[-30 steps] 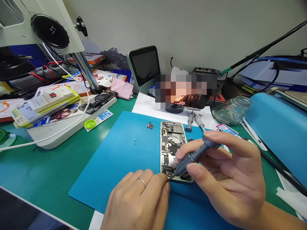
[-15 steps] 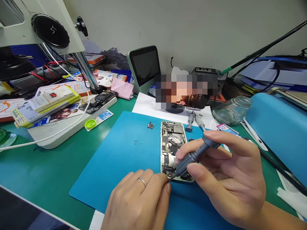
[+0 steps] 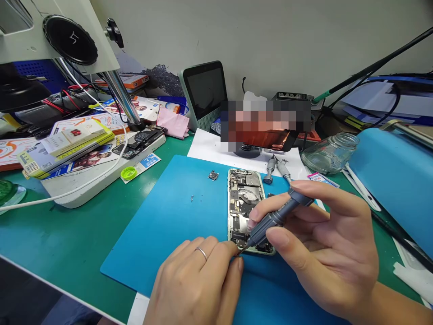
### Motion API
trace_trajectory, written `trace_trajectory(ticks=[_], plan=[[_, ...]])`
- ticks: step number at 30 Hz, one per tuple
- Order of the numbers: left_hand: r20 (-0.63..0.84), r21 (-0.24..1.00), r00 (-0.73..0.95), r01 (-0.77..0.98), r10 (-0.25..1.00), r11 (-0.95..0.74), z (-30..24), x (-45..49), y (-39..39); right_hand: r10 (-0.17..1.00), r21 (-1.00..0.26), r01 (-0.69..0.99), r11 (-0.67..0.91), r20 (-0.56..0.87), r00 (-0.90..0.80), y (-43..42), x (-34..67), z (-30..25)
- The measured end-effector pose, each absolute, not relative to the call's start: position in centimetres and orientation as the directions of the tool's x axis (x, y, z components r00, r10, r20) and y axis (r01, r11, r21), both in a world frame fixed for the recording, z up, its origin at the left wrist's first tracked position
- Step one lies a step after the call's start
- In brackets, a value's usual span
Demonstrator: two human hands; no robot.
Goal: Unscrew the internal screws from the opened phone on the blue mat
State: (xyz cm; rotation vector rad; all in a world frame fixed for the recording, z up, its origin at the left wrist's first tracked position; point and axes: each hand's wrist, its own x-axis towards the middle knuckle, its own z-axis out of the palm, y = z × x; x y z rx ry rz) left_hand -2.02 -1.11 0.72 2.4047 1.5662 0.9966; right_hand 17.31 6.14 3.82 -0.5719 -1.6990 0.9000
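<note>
An opened phone [image 3: 246,198] with bare inner parts lies on the blue mat [image 3: 162,216]. My right hand [image 3: 334,243] is closed on a grey screwdriver [image 3: 270,221], a finger on its end cap. The driver slants down left, its tip at the phone's bottom edge. My left hand [image 3: 196,280], a ring on one finger, is curled beside that tip at the phone's lower left corner. Its thumb and forefinger come close together there; what lies between them is hidden. Left of the phone are a small square component [image 3: 213,174] and tiny metal pieces [image 3: 192,198].
Two more grey screwdrivers [image 3: 269,170] stand and lean behind the phone. A glass jar [image 3: 329,153] lies at the right. A microscope stand [image 3: 101,180] with another opened phone [image 3: 138,142] on its base is at the left. A smart display [image 3: 204,90] stands at the back.
The view has shifted slightly. My left thumb has moved a little apart from the forefinger near the driver's tip. The screwdriver stays at the phone's bottom edge.
</note>
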Motion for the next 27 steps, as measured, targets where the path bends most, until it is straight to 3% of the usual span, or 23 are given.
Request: trace_trajectory(ticks=[14,27], plan=[[0.443,0.471,0.168,0.792,0.88,-0.389,0.88,-1.49,-1.31,0.747,-0.796,-0.068,0.602,0.591,-0.305,6.1,17.39,3.95],[0.472,0.418,0.256,0.778,0.844,-0.469,0.8,-2.02,-1.07,0.764,-0.8,-0.032,0.599,0.583,-0.277,6.12,17.27,3.64]])
